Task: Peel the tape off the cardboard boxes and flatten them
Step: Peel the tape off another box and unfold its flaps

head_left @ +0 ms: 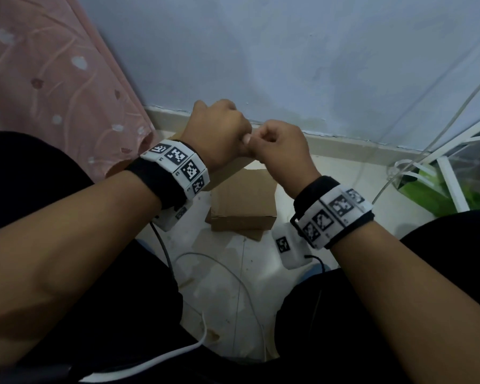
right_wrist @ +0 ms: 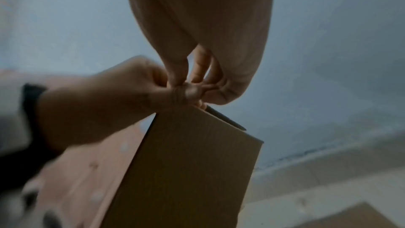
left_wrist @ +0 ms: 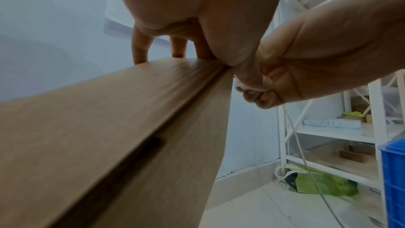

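I hold a brown cardboard box up in front of me, and my hands hide most of it in the head view. My left hand grips its top edge, with fingers curled over the far side and the thumb on the near face. My right hand pinches at the box's upper corner, right against the left thumb. A small pale scrap of tape shows between its curled fingers. The wrist views show the box's long side and its end face.
A second cardboard box lies on the tiled floor below my hands. A white shelf rack and a green bag stand to the right, with a blue crate nearby. A pink patterned cloth hangs at the left. Cables trail between my knees.
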Motion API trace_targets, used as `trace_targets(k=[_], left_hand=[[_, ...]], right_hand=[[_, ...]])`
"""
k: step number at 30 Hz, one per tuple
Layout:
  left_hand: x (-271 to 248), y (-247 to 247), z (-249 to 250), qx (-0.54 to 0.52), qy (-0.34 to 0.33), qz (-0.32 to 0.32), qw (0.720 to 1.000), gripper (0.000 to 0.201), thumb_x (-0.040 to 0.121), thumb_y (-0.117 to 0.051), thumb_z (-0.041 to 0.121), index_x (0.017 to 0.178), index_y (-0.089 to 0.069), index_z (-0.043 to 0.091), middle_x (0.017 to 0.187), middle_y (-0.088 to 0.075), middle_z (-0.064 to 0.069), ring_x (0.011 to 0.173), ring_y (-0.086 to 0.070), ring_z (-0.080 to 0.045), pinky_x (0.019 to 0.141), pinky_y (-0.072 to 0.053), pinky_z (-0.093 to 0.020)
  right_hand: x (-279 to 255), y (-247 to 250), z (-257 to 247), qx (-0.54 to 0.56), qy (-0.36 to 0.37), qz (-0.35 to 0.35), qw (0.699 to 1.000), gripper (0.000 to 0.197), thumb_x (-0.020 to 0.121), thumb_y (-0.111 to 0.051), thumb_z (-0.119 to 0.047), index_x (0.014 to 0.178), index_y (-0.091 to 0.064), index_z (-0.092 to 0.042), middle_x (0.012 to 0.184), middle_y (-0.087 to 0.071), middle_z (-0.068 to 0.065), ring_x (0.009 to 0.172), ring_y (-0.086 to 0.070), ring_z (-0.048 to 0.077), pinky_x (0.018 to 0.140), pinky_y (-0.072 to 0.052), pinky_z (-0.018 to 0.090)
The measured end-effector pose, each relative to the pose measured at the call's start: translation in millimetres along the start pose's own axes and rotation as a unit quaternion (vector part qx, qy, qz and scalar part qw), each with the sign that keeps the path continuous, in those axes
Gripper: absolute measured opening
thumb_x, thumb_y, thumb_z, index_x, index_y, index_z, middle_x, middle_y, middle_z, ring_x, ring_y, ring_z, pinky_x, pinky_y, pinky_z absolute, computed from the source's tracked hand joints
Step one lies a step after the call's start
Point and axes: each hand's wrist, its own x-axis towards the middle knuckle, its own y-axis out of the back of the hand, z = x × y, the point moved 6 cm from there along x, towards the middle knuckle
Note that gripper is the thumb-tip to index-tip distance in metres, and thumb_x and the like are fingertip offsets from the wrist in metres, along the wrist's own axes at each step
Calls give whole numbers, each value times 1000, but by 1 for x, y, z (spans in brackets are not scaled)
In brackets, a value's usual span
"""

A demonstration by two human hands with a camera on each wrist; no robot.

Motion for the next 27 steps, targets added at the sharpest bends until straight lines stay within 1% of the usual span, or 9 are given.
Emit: trace_targets(k=[2, 3, 5, 8, 10, 12, 19, 24, 27], left_hand=[[2, 0, 2, 12, -9, 3, 1000, 81, 62, -26, 82, 87, -77, 23, 89, -69, -1, 115, -56, -21, 80, -29, -39], [3, 0, 2, 10, -4, -1, 1000, 81, 63, -33, 86, 90, -77, 24, 91, -69, -2, 114, -56, -21, 80, -30, -39], [5, 0, 1, 6, 1, -9, 1000, 70, 69, -55, 85, 96, -78, 24, 94, -69, -3, 113, -55, -22, 84, -33, -40], [6, -3, 1, 6, -4, -12, 1000, 58, 74, -64, 76, 95, -76, 23, 91, -67, -1, 111, -54, -23, 84, -34, -41], [5, -5, -1, -2, -2, -1, 1000, 54, 78, -64, 73, 95, -75, 23, 90, -67, 0, 110, -55, -23, 82, -32, -40], [6, -4, -3, -20, 1, 19, 1000, 49, 81, -65, 69, 96, -74, 23, 89, -67, 1, 107, -56, -24, 79, -30, -37], [6, -5, 5, -91, -6, 6, 996, 35, 84, -68, 55, 81, -77, 21, 71, -66, 1, 71, -56, -22, 65, -32, -31], [6, -5, -2, -93, 17, 8, 995, 36, 86, -63, 50, 78, -78, 18, 70, -66, 1, 75, -59, -23, 69, -38, -33], [6, -4, -6, -55, 11, 26, 998, 38, 91, -62, 50, 80, -75, 16, 75, -63, 0, 90, -57, -25, 73, -31, -35]], right_hand=[[4, 6, 12, 121, -54, -14, 991, 25, 89, -76, -9, 69, -62, -12, 60, -62, 4, 59, -57, 19, 63, -50, 34], [5, 8, 16, 158, -70, -23, 985, 25, 89, -76, -4, 69, -61, -10, 57, -61, 5, 57, -58, 20, 63, -52, 33], [7, 11, 19, 178, -88, -20, 980, 22, 87, -75, 4, 74, -61, -6, 58, -62, 8, 57, -61, 22, 66, -58, 35], [9, 21, 28, 149, -106, 24, 983, 10, 85, -72, 9, 89, -66, 1, 69, -64, 14, 56, -62, 20, 60, -58, 30], [11, 26, 32, 129, -109, 37, 985, 5, 92, -67, 3, 93, -70, 7, 73, -66, 16, 56, -64, 19, 58, -58, 28], [11, 26, 33, 129, -114, 25, 985, 16, 98, -63, -5, 89, -70, 5, 74, -67, 17, 55, -64, 21, 55, -59, 30], [8, 6, 21, 100, -81, -23, 991, 31, 102, -62, -21, 77, -65, -2, 56, -64, 8, 48, -64, 25, 54, -56, 36], [7, 8, 11, 59, -46, -2, 997, 55, 105, -53, -41, 72, -68, 0, 65, -68, 9, 61, -65, 30, 68, -64, 51], [7, 9, 5, -9, 6, -28, 1000, 34, 98, -64, -29, 76, -78, -8, 69, -73, -1, 70, -69, 23, 76, -62, 52]])
